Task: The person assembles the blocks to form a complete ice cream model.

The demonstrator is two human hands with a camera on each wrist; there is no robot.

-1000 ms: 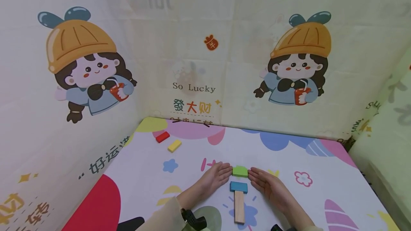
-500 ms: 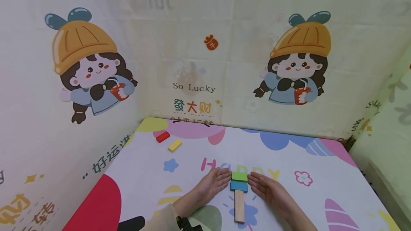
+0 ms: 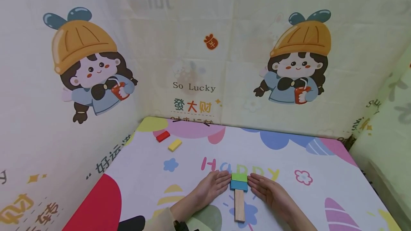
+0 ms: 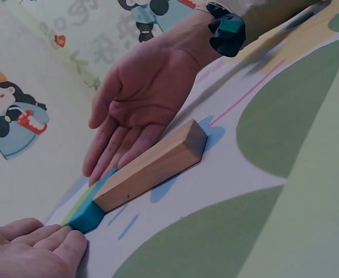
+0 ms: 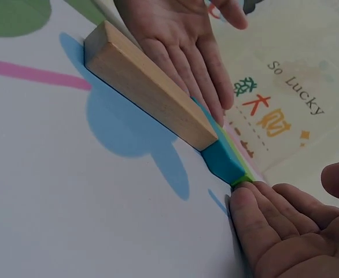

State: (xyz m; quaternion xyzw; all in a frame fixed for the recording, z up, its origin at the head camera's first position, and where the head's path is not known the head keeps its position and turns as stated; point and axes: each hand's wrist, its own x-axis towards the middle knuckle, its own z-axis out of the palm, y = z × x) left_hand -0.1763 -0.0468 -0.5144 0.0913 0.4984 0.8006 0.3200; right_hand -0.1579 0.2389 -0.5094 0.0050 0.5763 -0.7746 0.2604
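Note:
A green block [image 3: 239, 177] lies against the far side of a blue block [image 3: 239, 185]. From the blue block's near side a plain wooden block [image 3: 239, 205] runs toward the person, forming a T shape flat on the table. My left hand [image 3: 209, 188] has its straight fingertips at the green block's left end. At the opposite end are the straight fingertips of my right hand [image 3: 269, 190]. Both palms face inward, and the wrist views show the fingers extended beside the blocks. In the left wrist view, the wooden block [image 4: 152, 165] butts up to the blue block [image 4: 85, 217].
A red block [image 3: 163, 136] and a yellow block [image 3: 174, 145] lie apart at the table's back left. The table [image 3: 282, 163] wears a printed cloth with coloured shapes and letters. Printed curtains [image 3: 237, 81] stand behind it and along the sides.
Both hands have brought the green block toward the person, closing the gap to the blue block. The blue and wooden blocks stay nearly in place, as do the red and yellow ones.

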